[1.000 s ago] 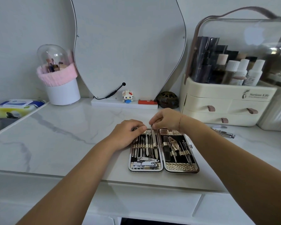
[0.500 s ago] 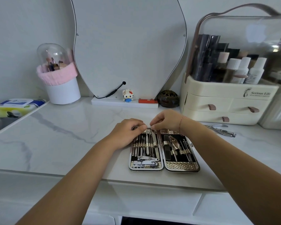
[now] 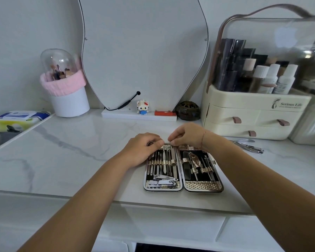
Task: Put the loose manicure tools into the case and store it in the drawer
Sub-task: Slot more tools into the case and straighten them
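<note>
- The case (image 3: 183, 168) is lying open and flat on the bench (image 3: 65, 153), near its front edge, with both halves showing rows of metal tools tucked under their straps.
- The left hand (image 3: 143, 151) is resting on the far left corner of the case, fingers curled; something small and dark is showing under the fingertips, but whether it is gripped cannot be told.
- The right hand (image 3: 186, 135) is hovering over the far edge of the case by its hinge, thumb and forefinger pinched on the top of a thin tool (image 3: 174, 160) standing in the left half's row.
- Judging by this, that tool is being seated under its strap, so the filling is well along but not finished.
- Loose nippers (image 3: 248, 145) are still lying on the bench to the right of the case, well apart from it, in front of the organizer (image 3: 253, 113).
- Left to do, as far as I can judge: bringing in the nippers, closing the case, and stowing it in a drawer (image 3: 234, 118).
- Against the earlier frames, both hands are sitting in nearly the same spots at the case's far edge; the case and nippers are lying as they did.
</note>
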The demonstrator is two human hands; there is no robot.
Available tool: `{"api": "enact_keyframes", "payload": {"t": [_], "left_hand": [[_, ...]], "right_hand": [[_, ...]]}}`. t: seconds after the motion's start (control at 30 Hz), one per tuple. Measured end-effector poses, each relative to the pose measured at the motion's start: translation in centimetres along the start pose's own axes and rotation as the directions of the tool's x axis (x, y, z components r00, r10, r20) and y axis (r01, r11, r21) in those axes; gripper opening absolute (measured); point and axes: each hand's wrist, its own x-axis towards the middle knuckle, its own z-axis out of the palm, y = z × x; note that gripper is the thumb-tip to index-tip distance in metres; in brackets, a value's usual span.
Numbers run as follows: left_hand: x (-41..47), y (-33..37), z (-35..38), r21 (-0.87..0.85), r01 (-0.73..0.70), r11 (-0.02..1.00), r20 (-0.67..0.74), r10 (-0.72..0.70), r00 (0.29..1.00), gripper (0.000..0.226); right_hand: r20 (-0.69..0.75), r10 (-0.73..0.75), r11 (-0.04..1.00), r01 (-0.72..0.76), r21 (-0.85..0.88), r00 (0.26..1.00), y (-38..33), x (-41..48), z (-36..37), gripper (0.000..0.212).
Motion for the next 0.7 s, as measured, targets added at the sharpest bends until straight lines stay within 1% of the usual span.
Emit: {"api": "enact_keyframes", "payload": {"t": [0.2,0.37,0.57,0.7], "left_hand": [[-0.05,0.04,0.03,-0.008,-0.003,1.000,-0.005,0.003,1.000,0.032],[-0.05,0.05,0.02,-0.001,-0.005,1.000,0.003,0.005,1.000,0.034],[-0.04,0.10,0.04,-0.002,-0.007,1.000,-0.003,0.007,1.000,0.034],[-0.03,0.11,0.00,0.003,-0.003,1.000,0.001,0.003,1.000,0.034]], "right_hand": [[-0.008,0.016,1.000,-0.016,0.024,1.000,-0.06,-0.11,0.10,0.019],[-0.060,0.031,1.000,-0.031,0.007,0.998,0.02,0.09,0.39,0.017],[-0.035,0.005,1.000,-0.004,0.014,0.999,0.12,-0.06,0.41,0.016],[-0.036,0.030,0.999,-0.028,0.032,0.999,-0.01,-0.07,0.47,0.016]]}}
